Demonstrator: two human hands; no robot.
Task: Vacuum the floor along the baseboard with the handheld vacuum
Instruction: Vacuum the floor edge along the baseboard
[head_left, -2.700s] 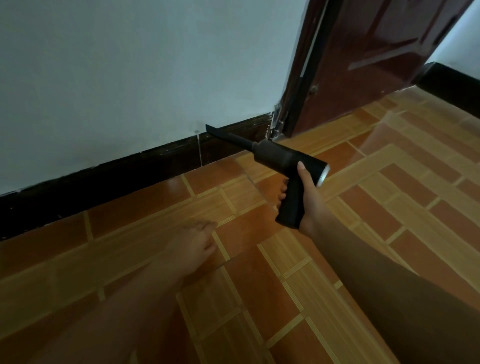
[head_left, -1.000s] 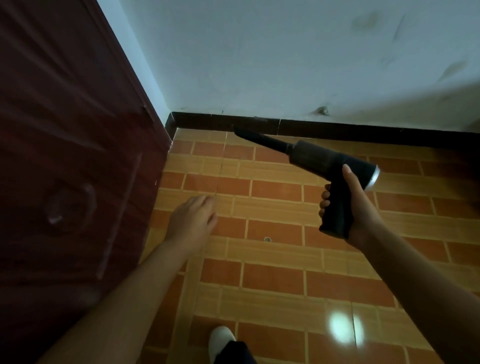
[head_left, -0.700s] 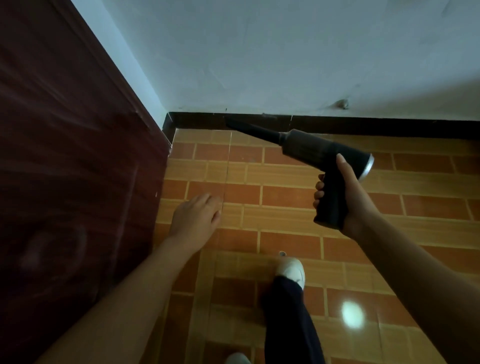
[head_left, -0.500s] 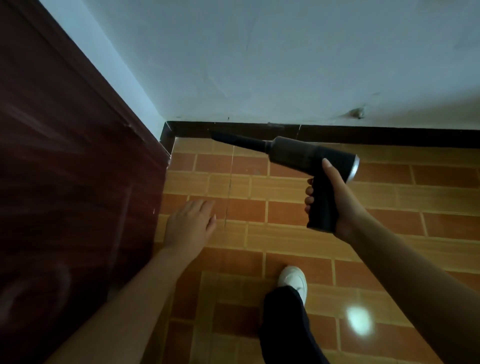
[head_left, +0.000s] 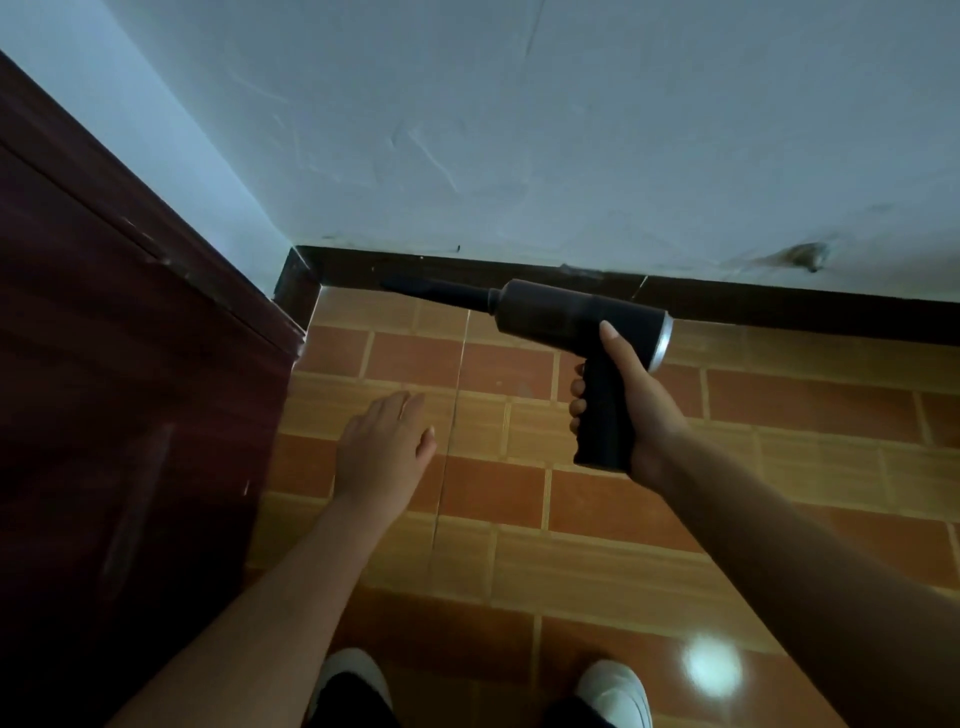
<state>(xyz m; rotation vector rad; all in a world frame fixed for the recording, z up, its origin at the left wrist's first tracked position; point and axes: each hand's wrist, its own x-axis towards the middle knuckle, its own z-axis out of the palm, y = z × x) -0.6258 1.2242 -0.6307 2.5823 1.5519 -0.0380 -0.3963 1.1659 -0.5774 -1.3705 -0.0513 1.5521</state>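
Note:
My right hand (head_left: 641, 415) grips the pistol handle of a black handheld vacuum (head_left: 561, 317). It is held up in the air, well above the floor. Its narrow crevice nozzle (head_left: 431, 291) points left toward the room corner, in line with the dark baseboard (head_left: 779, 306) that runs along the foot of the white wall. The orange and brown tiled floor (head_left: 519, 519) spreads below. My left hand (head_left: 382, 452) hovers palm down with the fingers apart, holding nothing, left of the vacuum.
A dark red wooden door (head_left: 104, 415) fills the left side and reaches the corner (head_left: 296, 280). Both my white shoes (head_left: 615, 693) stand on the tiles at the bottom edge. A dirty mark (head_left: 800, 254) sits on the wall above the baseboard at right.
I turned from the wall by the doorway to this corner behind the door and stepped closer. The vacuum nozzle swung left toward the corner. Both feet now stand side by side.

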